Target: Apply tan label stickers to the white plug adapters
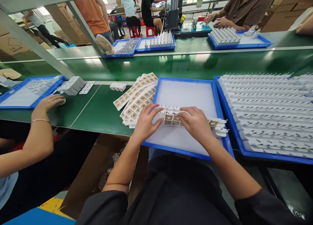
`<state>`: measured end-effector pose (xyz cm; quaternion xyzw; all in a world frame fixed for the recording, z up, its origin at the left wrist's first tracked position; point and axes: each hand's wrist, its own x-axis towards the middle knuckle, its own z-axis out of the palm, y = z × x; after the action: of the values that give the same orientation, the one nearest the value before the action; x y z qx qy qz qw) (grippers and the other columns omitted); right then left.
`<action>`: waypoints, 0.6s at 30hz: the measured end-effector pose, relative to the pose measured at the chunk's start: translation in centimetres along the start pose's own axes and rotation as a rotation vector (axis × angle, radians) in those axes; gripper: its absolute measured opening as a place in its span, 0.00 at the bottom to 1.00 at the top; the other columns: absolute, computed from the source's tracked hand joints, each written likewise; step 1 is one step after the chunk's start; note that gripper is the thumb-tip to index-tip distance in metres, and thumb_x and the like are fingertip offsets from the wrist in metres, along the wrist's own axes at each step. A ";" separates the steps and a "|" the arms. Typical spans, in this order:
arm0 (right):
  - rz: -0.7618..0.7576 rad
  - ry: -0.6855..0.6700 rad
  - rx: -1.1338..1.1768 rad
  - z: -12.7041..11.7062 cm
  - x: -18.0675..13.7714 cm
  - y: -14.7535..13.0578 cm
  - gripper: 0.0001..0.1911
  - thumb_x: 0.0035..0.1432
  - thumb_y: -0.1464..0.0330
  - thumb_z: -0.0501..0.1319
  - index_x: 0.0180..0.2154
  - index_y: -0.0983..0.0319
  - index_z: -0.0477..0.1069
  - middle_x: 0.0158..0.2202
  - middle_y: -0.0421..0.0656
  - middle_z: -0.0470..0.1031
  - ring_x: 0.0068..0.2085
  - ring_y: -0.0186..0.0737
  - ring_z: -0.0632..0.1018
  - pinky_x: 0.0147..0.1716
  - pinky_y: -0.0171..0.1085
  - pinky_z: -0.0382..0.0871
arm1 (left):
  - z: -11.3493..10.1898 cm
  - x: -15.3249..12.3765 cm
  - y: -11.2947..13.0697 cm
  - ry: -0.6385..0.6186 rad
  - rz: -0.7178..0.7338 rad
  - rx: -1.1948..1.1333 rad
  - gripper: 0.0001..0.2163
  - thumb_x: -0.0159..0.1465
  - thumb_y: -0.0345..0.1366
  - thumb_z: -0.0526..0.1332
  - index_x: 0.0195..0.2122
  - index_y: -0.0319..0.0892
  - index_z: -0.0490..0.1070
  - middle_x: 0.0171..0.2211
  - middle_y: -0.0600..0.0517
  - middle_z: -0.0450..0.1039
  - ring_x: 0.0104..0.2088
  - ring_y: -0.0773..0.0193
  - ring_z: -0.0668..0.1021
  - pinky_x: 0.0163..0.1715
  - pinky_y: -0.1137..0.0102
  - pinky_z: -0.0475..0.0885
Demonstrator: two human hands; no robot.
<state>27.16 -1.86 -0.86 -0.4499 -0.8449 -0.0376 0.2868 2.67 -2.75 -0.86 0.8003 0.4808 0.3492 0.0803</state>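
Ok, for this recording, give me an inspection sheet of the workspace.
Surface: green worktop, with a blue-rimmed tray in front of the person.
Job's things: a brown-patterned strip against a row of white parts, over the tray.
Clutter: fanned patterned sheets left of the tray; small white pieces behind them.
Hands: left hand at the row's left end; right hand across the strip; grip unclear.
Cables: possibly some beside the machine column; too small to confirm.
Surroundings: filled tray to the right; co-worker's hand at left; people beyond.
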 end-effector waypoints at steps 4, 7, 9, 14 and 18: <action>-0.070 0.032 0.206 -1.5 -0.1 -1.3 0.07 0.68 0.71 0.59 0.42 0.59 0.77 0.41 0.45 0.85 0.43 0.46 0.81 0.46 0.45 0.69 | -1.1 -0.5 0.7 -0.060 -0.006 -0.043 0.14 0.67 0.39 0.63 0.54 0.47 0.74 0.60 0.45 0.73 0.66 0.48 0.67 0.67 0.50 0.62; -0.089 0.005 0.281 -2.6 0.1 -2.0 0.07 0.68 0.71 0.59 0.42 0.58 0.77 0.37 0.43 0.85 0.38 0.43 0.82 0.43 0.43 0.68 | -3.0 -0.9 1.2 -0.154 -0.075 -0.195 0.09 0.68 0.42 0.62 0.43 0.45 0.78 0.44 0.47 0.81 0.50 0.52 0.78 0.56 0.57 0.70; -0.103 -0.012 0.291 -3.0 0.3 -2.2 0.07 0.68 0.70 0.60 0.41 0.59 0.77 0.35 0.43 0.84 0.37 0.42 0.82 0.41 0.42 0.68 | -4.0 -1.1 1.2 -0.227 -0.206 -0.339 0.12 0.67 0.46 0.63 0.39 0.43 0.78 0.35 0.50 0.80 0.36 0.59 0.79 0.41 0.65 0.73; -0.166 0.034 0.260 -2.7 1.1 -3.3 0.10 0.69 0.69 0.59 0.49 0.57 0.77 0.44 0.48 0.82 0.44 0.47 0.80 0.44 0.45 0.70 | -4.2 -1.5 0.6 -0.361 -0.506 -0.676 0.18 0.63 0.52 0.66 0.39 0.40 0.77 0.29 0.53 0.76 0.26 0.66 0.74 0.26 0.73 0.66; -0.270 0.117 0.316 -1.1 1.3 -4.5 0.10 0.68 0.68 0.61 0.48 0.53 0.78 0.46 0.46 0.81 0.47 0.46 0.78 0.49 0.46 0.71 | -3.3 -1.3 0.5 -0.381 -0.541 -0.787 0.17 0.62 0.51 0.67 0.35 0.40 0.76 0.27 0.54 0.73 0.25 0.68 0.71 0.26 0.73 0.64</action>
<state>23.62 -3.92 1.63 -0.2792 -0.8748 0.0314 0.3948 0.54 -4.82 1.20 0.6058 0.4798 0.3184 0.5491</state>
